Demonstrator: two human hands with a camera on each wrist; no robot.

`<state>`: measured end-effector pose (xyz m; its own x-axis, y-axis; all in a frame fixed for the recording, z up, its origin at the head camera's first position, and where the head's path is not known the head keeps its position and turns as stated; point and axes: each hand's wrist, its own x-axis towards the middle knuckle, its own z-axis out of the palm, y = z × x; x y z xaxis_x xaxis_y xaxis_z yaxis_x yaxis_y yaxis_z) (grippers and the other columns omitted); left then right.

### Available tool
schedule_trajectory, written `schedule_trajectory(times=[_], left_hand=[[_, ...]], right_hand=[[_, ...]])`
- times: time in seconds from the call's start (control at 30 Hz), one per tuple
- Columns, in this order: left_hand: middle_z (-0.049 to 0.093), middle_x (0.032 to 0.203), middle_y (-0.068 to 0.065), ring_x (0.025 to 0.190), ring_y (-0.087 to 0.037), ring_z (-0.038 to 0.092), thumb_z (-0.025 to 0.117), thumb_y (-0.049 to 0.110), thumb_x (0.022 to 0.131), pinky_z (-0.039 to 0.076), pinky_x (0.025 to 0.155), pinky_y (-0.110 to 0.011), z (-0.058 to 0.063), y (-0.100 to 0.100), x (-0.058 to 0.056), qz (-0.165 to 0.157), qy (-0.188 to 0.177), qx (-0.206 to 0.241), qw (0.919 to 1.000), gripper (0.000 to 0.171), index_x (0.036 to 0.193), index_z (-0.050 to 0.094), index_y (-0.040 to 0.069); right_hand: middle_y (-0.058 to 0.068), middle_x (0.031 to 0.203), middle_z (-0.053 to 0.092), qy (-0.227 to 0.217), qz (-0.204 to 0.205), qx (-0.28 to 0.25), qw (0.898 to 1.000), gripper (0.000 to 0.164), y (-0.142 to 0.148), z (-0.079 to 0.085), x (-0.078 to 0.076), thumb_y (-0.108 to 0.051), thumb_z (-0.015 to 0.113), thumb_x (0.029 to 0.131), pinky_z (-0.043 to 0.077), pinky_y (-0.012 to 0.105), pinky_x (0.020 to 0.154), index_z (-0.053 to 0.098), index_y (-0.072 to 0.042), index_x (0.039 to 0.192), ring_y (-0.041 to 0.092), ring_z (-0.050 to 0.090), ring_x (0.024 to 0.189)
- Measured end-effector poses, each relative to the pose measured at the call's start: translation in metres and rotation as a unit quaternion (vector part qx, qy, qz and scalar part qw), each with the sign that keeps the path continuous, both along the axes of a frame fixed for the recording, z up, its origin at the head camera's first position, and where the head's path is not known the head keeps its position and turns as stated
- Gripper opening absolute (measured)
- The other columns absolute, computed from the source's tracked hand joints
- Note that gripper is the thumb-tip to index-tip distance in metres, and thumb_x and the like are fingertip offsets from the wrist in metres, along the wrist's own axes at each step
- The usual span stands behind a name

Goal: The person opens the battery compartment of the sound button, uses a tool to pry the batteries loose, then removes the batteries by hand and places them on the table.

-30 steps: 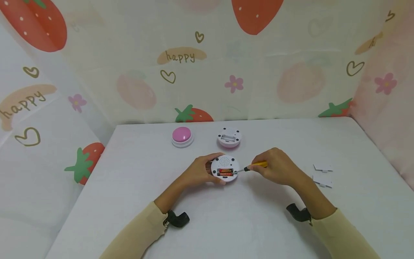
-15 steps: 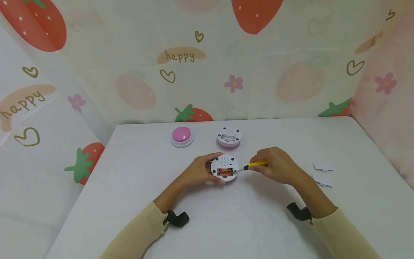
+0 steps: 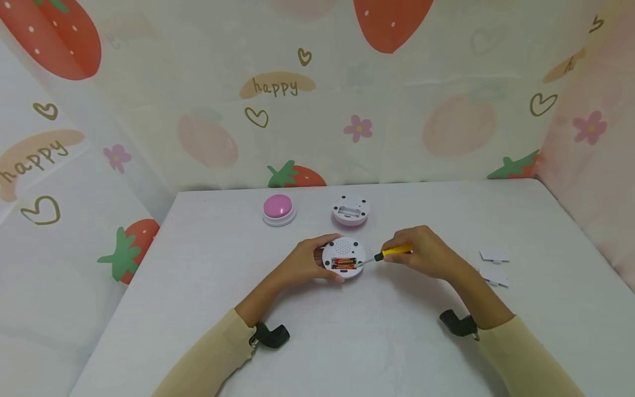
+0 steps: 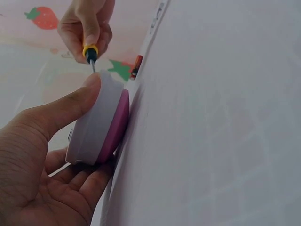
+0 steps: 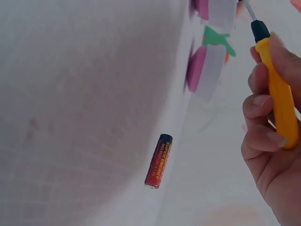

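My left hand (image 3: 302,263) grips a round white push button (image 3: 345,246) by its sides, turned upside down with its pink top against the table. Two red-and-black batteries (image 3: 344,261) lie side by side in its open compartment. In my right hand (image 3: 426,252) is a screwdriver with a yellow handle (image 5: 278,94) and dark collar. Its metal shaft (image 3: 368,261) slants down to the compartment's right end, by the battery ends. The left wrist view shows the thumb along the button's white side (image 4: 96,122) and fingers beneath it.
Behind stand an upright pink-topped button (image 3: 278,208) and an upturned button (image 3: 350,212) with a bare battery compartment. Two white battery covers (image 3: 494,275) lie at the right. A loose battery (image 5: 159,161) rests on the table (image 3: 347,353), hidden from the head view.
The screwdriver's handle end has risen slightly, while its tip stays at the compartment's right end. My left hand and the button hold almost still.
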<state>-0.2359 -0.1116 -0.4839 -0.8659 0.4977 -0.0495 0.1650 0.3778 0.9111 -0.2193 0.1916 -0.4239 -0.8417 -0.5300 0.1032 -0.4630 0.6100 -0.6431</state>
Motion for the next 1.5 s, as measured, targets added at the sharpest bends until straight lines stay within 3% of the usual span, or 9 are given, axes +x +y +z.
schedule_trajectory(times=[0.17,0.27,0.47,0.6,0.73,1.1,1.5], left_hand=[[0.059,0.137,-0.005,0.116,-0.02,0.062,0.096,0.017,0.069,0.054,0.098,-0.029,0.001,-0.001,0.001,0.001,0.001,0.001,1.0,0.092,0.149,0.051,0.019],[0.059,0.137,-0.005,0.114,-0.019,0.062,0.096,0.018,0.07,0.054,0.097,-0.028,0.001,-0.001,0.001,-0.001,0.003,-0.001,1.0,0.092,0.15,0.05,0.019],[0.06,0.136,-0.006,0.112,-0.019,0.064,0.095,0.017,0.07,0.055,0.095,-0.027,0.002,0.001,0.0,-0.003,-0.003,0.006,1.0,0.093,0.15,0.049,0.015],[0.06,0.135,-0.006,0.111,-0.018,0.064,0.096,0.017,0.069,0.055,0.094,-0.027,0.003,0.002,0.001,-0.001,-0.007,0.006,1.0,0.094,0.15,0.049,0.015],[0.06,0.136,-0.006,0.112,-0.019,0.064,0.096,0.017,0.069,0.055,0.095,-0.028,0.004,0.002,0.002,0.002,-0.01,0.004,0.9999,0.094,0.15,0.049,0.015],[0.059,0.137,-0.006,0.113,-0.019,0.063,0.096,0.02,0.07,0.055,0.096,-0.029,0.003,0.004,0.002,0.004,-0.01,-0.003,0.9999,0.094,0.151,0.049,0.017],[0.06,0.136,-0.007,0.113,-0.019,0.064,0.095,0.015,0.07,0.056,0.094,-0.028,0.0,0.003,0.001,0.008,-0.015,0.008,0.9998,0.093,0.151,0.049,0.015]], right_hand=[[0.0,0.101,0.076,-0.014,-0.015,0.02,1.0,0.019,0.001,-0.003,-0.002,-0.009,0.079,0.088,0.054,0.049,0.089,0.081,-0.011,0.107,0.027,0.067,0.101],[-0.002,0.099,0.076,-0.005,-0.02,0.03,0.999,0.02,0.001,-0.001,-0.002,-0.009,0.08,0.087,0.054,0.047,0.088,0.081,-0.012,0.106,0.025,0.067,0.099],[-0.012,0.085,0.07,0.083,-0.012,0.089,0.992,0.02,-0.006,0.015,0.01,-0.015,0.084,0.084,0.05,0.032,0.071,0.083,-0.018,0.103,0.012,0.061,0.08],[-0.008,0.081,0.069,0.147,0.003,0.134,0.98,0.016,-0.015,0.029,0.023,-0.017,0.084,0.085,0.048,0.026,0.062,0.083,-0.015,0.1,0.009,0.059,0.07],[-0.005,0.08,0.069,0.18,-0.007,0.148,0.972,0.011,-0.02,0.038,0.033,-0.016,0.083,0.085,0.048,0.024,0.059,0.082,-0.013,0.096,0.008,0.058,0.065],[-0.003,0.083,0.071,0.148,-0.008,0.154,0.977,0.012,-0.028,0.035,0.037,-0.017,0.081,0.087,0.05,0.025,0.062,0.082,-0.01,0.097,0.01,0.06,0.069],[-0.006,0.075,0.063,0.142,0.002,0.141,0.98,0.007,-0.033,0.033,0.038,-0.01,0.081,0.086,0.045,0.023,0.058,0.082,-0.01,0.094,0.009,0.05,0.062]])
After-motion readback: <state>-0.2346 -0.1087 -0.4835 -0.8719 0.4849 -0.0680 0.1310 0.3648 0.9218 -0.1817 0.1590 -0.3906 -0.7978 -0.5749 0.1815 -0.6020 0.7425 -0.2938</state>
